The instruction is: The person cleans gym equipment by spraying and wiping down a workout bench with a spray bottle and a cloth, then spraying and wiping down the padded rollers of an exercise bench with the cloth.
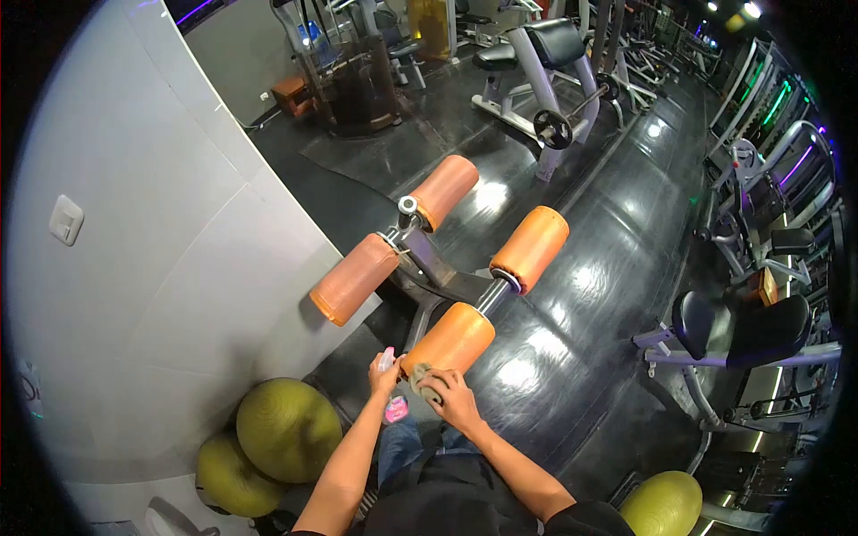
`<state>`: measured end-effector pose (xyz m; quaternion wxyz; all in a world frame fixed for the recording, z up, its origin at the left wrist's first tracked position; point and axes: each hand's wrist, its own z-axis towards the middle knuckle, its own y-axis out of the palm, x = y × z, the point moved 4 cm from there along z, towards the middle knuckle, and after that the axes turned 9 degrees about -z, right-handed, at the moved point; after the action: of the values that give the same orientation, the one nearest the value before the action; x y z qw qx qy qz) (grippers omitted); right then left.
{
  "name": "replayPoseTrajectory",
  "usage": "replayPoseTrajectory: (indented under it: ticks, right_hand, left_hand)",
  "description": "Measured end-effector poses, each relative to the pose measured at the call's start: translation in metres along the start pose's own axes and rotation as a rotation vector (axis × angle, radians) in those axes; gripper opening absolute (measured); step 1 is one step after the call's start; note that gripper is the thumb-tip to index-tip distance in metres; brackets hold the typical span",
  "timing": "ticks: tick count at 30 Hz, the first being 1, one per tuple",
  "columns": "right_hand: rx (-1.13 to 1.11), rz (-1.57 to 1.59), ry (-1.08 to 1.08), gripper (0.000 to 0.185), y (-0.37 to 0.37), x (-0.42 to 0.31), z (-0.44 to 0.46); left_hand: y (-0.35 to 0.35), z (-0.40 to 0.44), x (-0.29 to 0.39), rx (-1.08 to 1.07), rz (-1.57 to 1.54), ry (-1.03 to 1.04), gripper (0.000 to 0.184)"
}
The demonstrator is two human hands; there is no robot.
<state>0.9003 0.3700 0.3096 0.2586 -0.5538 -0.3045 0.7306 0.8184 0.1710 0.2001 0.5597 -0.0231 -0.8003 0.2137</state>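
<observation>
My left hand (383, 379) is wrapped round a spray bottle with a pale nozzle and pink liquid or label (396, 410) below. A bunched greyish cloth (420, 376) is in my right hand (456, 401), pressed against the near end of an orange roller pad (454, 335). That pad shares a metal bar with a second orange pad (531, 249). Farther left, two more orange-brown pads, one nearer (356, 279) and one beyond it (445, 189), sit on another bar of the same machine frame (427, 256).
A white wall (170, 179) closes off the left side. Green exercise balls (289, 429) lie at lower left, another (663, 506) at lower right. A padded bench with a barbell (554, 129) stands ahead. Black machine seats (742, 329) line the right, over dark shiny flooring (572, 357).
</observation>
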Motion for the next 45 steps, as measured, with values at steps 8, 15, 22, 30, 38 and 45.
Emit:
replayPoseTrajectory:
  ticks: [8, 15, 22, 30, 38, 45]
  right_hand:
    - [0.287, -0.163, 0.152, 0.045, -0.068, 0.076, 0.047]
    - [0.385, -0.029, 0.301, 0.039, -0.044, 0.05, 0.033]
    - [0.007, -0.073, 0.021, 0.048, -0.017, 0.013, -0.001]
    - [0.41, -0.144, 0.346, 0.042, -0.075, 0.088, 0.057]
    - [0.476, -0.055, 0.444, 0.039, -0.025, 0.024, 0.022]
    - [0.455, 0.073, 0.575, 0.038, 0.013, -0.036, -0.041]
  left_hand:
    - [-0.021, -0.049, 0.08, -0.117, -0.151, 0.196, 0.039]
    - [-0.014, -0.073, 0.099, -0.139, 0.061, 0.666, 0.052]
    - [-0.015, -0.05, 0.081, -0.28, -0.019, 0.351, 0.039]
    - [-0.012, -0.029, 0.064, -0.478, -0.099, 0.038, 0.042]
    - [-0.011, -0.017, 0.051, -0.544, -0.154, -0.019, 0.047]
    - [-0.005, -0.002, 0.042, -0.67, -0.144, -0.052, 0.051]
